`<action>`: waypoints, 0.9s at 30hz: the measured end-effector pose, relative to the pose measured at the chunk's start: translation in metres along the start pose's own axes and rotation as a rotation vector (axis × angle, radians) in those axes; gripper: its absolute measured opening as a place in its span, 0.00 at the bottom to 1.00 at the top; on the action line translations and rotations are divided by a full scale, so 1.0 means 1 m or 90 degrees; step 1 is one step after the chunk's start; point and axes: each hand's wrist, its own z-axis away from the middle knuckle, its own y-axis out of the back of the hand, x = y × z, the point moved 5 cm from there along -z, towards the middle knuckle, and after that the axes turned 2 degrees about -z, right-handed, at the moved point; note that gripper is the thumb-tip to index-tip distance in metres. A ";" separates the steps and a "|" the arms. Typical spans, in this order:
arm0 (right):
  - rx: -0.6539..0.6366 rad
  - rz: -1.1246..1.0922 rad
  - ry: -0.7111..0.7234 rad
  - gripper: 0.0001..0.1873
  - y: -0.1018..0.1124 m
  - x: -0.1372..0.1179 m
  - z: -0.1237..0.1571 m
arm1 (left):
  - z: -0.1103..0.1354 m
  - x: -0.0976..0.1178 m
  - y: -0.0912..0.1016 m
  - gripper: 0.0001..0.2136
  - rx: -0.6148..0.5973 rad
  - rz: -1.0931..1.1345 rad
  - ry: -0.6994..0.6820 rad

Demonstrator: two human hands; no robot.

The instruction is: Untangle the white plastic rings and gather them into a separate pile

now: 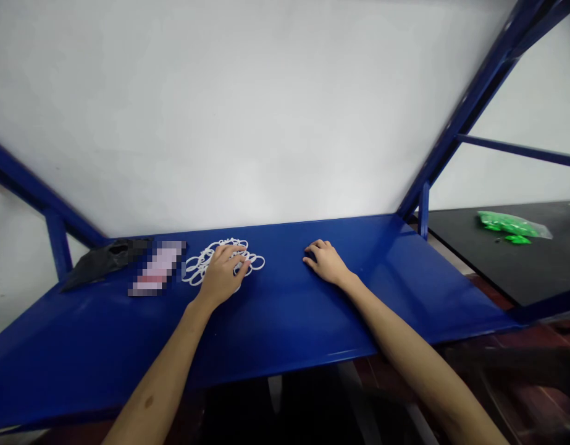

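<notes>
Two bare forearms reach from the near edge over a glossy, dark-blue surface (285, 309). Toward its far edge, left of the middle, lies a loose pile of thin white rings (257, 262), apparently plastic, overlapping one another. The left hand (224, 275) is palm down over the pile, its fingers slightly spread and its thumb held apart; it hides the middle of the pile, so whether it pinches any ring cannot be told. The right hand (327, 261) is well apart from the rings, right of the middle and near the far edge, palm down with fingers loosely bent and thumb apart from them.

Just left of the rings is a flat, pale pink and white item (159, 267), blurred into squares, so any writing on it is unreadable. Beyond it, by the far left corner, lies a crumpled black plastic bag (92, 266).

A plain white wall (266, 111) rises behind the far edge. Slanting blue metal bars (470, 102) stand at both ends. Past the right edge, a separate black tabletop (535, 259) carries a clear bag of bright green pieces (509, 224).
</notes>
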 end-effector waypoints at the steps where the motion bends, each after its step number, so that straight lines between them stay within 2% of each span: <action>1: 0.000 0.001 0.000 0.16 0.000 0.000 0.000 | -0.001 0.002 0.000 0.10 0.001 0.005 -0.005; 16: 0.015 -0.029 0.017 0.15 0.000 -0.002 0.000 | 0.000 0.001 0.000 0.10 0.025 -0.023 -0.017; 21: 0.067 -0.224 0.102 0.14 0.004 -0.024 0.003 | 0.000 0.021 -0.006 0.11 -0.007 -0.041 -0.073; 24: 0.072 -0.372 0.119 0.14 0.007 -0.041 0.008 | 0.001 0.039 -0.011 0.11 -0.019 -0.064 -0.143; 27: 0.065 -0.458 0.128 0.13 0.008 -0.054 0.012 | 0.004 0.055 -0.018 0.10 -0.030 -0.074 -0.192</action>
